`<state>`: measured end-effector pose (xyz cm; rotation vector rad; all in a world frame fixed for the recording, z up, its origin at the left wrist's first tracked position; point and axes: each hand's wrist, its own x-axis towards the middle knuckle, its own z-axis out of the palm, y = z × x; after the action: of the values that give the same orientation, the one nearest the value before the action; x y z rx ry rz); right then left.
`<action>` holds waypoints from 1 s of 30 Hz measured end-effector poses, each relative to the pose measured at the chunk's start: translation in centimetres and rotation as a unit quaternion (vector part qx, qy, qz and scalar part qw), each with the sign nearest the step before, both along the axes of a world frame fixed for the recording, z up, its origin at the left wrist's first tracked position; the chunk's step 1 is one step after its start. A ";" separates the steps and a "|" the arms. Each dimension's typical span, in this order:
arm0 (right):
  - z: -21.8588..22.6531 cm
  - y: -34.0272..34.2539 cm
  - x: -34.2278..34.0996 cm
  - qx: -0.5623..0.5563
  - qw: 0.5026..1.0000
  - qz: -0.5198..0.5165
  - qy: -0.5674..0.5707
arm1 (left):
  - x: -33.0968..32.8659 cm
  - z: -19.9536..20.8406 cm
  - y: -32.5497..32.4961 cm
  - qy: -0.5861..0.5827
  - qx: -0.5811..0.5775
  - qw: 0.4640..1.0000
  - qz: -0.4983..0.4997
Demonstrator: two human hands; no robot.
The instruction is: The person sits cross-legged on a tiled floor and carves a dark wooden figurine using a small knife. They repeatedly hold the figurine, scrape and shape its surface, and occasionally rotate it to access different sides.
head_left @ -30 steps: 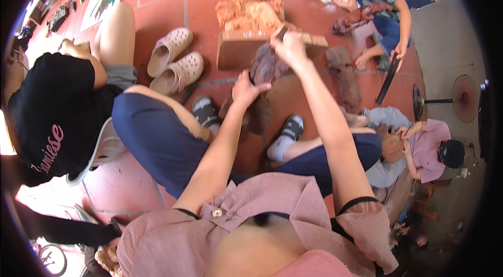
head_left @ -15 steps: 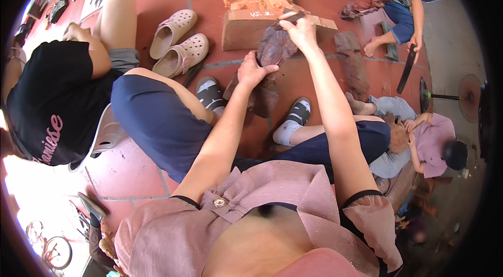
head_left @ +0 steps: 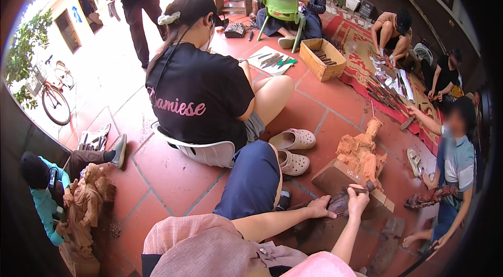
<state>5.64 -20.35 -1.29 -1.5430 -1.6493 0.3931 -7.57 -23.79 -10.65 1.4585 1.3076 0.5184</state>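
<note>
In my left hand [head_left: 319,207] is a dark purplish-brown carved wood piece [head_left: 338,204], gripped at its near side. My right hand [head_left: 358,201] is closed around a short dark tool [head_left: 370,186] whose end sticks out past the fingers; its exact kind is unclear. The right fingers are just above and beside the dark carving, and I cannot tell whether the tool touches it. Right behind both hands stands an orange-brown wood carving [head_left: 361,154] on a wooden block [head_left: 335,175].
Beige clogs [head_left: 294,164] lie left of the carving. A person in a black shirt [head_left: 209,93] sits on a white chair [head_left: 207,152] at my left. Another person [head_left: 456,156] sits at right. Farther back are a wooden box [head_left: 322,62], a green chair [head_left: 281,6] and a red rug [head_left: 356,67].
My view has swung left and up, so my hands now appear lower and farther right. Both hands still hold the carving and the tool. The person at right has stretched an arm toward the rug.
</note>
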 end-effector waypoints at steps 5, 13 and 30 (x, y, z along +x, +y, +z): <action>-1.3 1.1 3.6 0.037 0.997 -0.032 0.055 | 0.4 -0.3 0.1 -0.010 0.005 1.000 -0.003; -2.0 0.2 3.1 0.013 0.998 0.001 0.057 | 0.8 -1.4 0.2 -0.020 0.002 1.000 -0.005; 1.3 2.0 7.0 0.036 0.956 -0.048 0.286 | 3.9 4.2 5.5 0.045 0.074 0.995 0.039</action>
<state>12.59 -18.32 0.00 -1.2888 -1.1206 0.6482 -3.66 -18.33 -6.48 1.5732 1.4270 0.6172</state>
